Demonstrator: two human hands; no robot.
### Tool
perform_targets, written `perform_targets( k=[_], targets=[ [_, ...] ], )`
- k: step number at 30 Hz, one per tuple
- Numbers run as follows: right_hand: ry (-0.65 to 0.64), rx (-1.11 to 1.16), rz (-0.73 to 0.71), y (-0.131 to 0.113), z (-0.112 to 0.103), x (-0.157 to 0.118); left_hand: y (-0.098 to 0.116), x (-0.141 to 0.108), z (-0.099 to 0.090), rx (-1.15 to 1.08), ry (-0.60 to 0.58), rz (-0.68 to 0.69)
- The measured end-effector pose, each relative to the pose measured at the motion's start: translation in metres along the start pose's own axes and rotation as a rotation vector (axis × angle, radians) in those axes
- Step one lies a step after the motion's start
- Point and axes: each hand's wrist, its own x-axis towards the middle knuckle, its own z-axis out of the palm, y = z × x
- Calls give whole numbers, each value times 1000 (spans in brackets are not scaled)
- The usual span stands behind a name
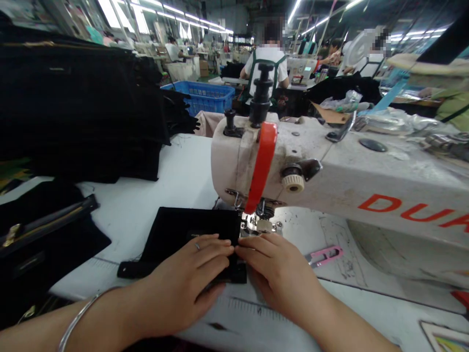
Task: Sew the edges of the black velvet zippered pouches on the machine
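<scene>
A black fabric panel (176, 226) with a small label lies flat on the white sewing table, its right edge by the presser foot (262, 226) of a sewing machine (330, 166). My left hand (194, 274), wearing a ring, rests on the panel with fingers stretched out and thumb apart. At the panel's right edge, just in front of the foot, my right hand (280, 271) has its fingers together on the fabric; its thumb is mostly hidden. The fingertips of both hands nearly meet. A black strip (135, 269) sticks out at the panel's lower left.
Pink thread snips (324, 255) lie right of my right hand. A tall stack of black pieces (80, 107) stands at the left, with a zippered black piece (47, 230) before it. Beyond are a blue crate (207, 95) and a person in a white shirt (266, 68).
</scene>
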Motion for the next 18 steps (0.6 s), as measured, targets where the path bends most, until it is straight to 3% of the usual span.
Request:
perform_targets(
  k=[6, 18],
  targets=[
    [22, -41, 45, 5, 6, 0, -21, 16, -2, -48, -64, -8],
    [-70, -191, 260, 8, 14, 7, -57, 48, 2, -31, 9, 109]
  ],
)
